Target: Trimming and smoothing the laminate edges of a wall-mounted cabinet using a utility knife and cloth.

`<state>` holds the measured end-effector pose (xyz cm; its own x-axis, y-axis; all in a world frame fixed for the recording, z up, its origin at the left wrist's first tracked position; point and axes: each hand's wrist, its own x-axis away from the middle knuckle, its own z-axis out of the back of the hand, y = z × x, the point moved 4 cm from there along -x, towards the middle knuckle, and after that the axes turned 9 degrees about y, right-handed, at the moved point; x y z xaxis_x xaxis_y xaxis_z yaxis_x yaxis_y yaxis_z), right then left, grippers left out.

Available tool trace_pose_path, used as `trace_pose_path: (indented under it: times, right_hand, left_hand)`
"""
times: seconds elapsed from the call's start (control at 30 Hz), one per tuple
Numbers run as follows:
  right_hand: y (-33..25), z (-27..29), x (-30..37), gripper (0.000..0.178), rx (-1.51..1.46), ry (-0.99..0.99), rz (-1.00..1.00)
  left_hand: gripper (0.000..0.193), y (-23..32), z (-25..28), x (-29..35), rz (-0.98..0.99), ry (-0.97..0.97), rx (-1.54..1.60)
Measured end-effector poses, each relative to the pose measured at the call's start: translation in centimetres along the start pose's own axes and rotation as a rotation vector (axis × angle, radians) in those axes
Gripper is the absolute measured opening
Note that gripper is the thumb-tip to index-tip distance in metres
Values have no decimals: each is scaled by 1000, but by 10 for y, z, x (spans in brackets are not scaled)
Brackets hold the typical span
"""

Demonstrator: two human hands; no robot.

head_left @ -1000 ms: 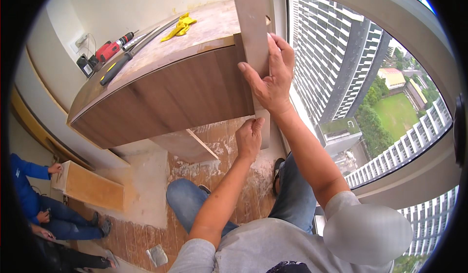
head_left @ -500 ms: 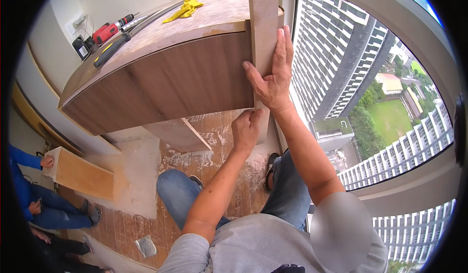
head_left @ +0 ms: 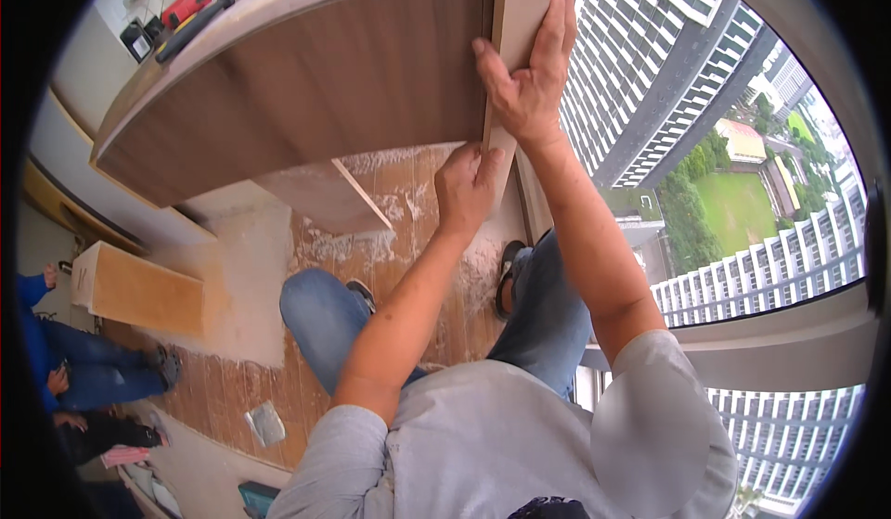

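Head view, looking down: I am crouched at the right end of a curved wood-grain cabinet [head_left: 306, 83], holding a narrow pale strip of board [head_left: 516, 18] upright against its end, right beside the tall window [head_left: 742, 148].

My right hand [head_left: 529, 83] lies flat along the strip, fingers [head_left: 557, 27] stretched up and close together on its face, thumb hooked round the left edge where it meets the cabinet front. My left hand [head_left: 469, 190] is lower, curled into a loose fist round the strip's bottom part, knuckles toward me; I cannot tell exactly how the fingertips sit behind it.

The strip stands vertical, touching the cabinet's end along its length, and its top runs out of the picture. It looks like laminated panel stock: stiff and straight, not heavy for its length, I judge, but long and thin enough to twist or tip if held at one point only. The laminate face seems smooth, so an open palm could slide on it; the edges give the better purchase. Taking it with two hands well apart, one high and one low, thumb on an edge, seems right. Corners and laminate edges probably chip if knocked against the sill.

Below me the plank floor [head_left: 408, 259] is dusted with white powder. A red power tool [head_left: 186, 4] and a dark tool lie on the cabinet top. A wooden box [head_left: 139, 287] sits at left, near another person's jeans and blue sleeve [head_left: 37, 333].
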<state>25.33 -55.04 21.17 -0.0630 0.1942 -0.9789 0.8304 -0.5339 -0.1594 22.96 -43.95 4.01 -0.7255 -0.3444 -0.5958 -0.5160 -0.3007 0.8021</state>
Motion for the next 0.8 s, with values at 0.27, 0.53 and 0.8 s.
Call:
trace_pose_path:
  times: [0.27, 0.53, 0.8]
  right_hand:
    - [1, -2, 8, 97, 22, 2, -25]
    - [-1, 0, 7, 98, 30, 14, 31]
    - [18, 8, 15, 118, 58, -145, 74]
  left_hand:
    - [28, 2, 7, -5, 129, -125, -12]
    - [28, -3, 3, -6, -43, -122, -33]
    - [29, 2, 3, -9, -136, -137, -138]
